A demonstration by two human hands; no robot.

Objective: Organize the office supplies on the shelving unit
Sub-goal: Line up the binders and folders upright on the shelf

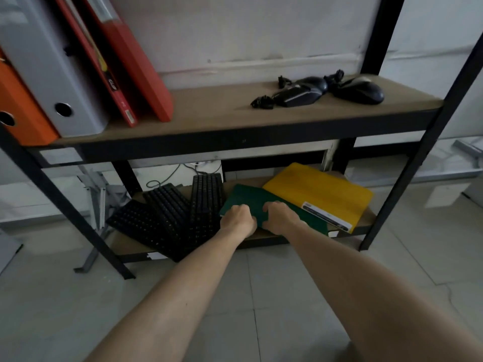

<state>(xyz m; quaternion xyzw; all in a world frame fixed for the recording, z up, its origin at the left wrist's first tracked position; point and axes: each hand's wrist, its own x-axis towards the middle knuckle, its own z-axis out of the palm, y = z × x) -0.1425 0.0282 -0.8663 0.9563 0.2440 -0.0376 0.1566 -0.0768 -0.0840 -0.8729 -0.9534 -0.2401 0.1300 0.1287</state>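
On the bottom shelf (pixel 130 246) a dark green binder (pixel 251 198) lies flat, partly over a yellow binder (pixel 321 190) with a white spine label. My left hand (pixel 239 218) and my right hand (pixel 279 216) both grip the green binder's near edge, fingers curled over it. Three black keyboards (pixel 167 220) lie fanned out to the left of the hands. On the upper shelf (pixel 209 111), orange, grey and red binders (pixel 78 69) lean at the left, and black computer mice (pixel 326 91) with bundled cables sit at the right.
Black metal uprights (pixel 407 184) frame the shelving on both sides. Grey metal brackets (pixel 96 205) and a cable lie behind the unit at the lower left. White boxes (pixel 444 173) stand at the right. Pale tiled floor (pixel 261 296) spreads in front.
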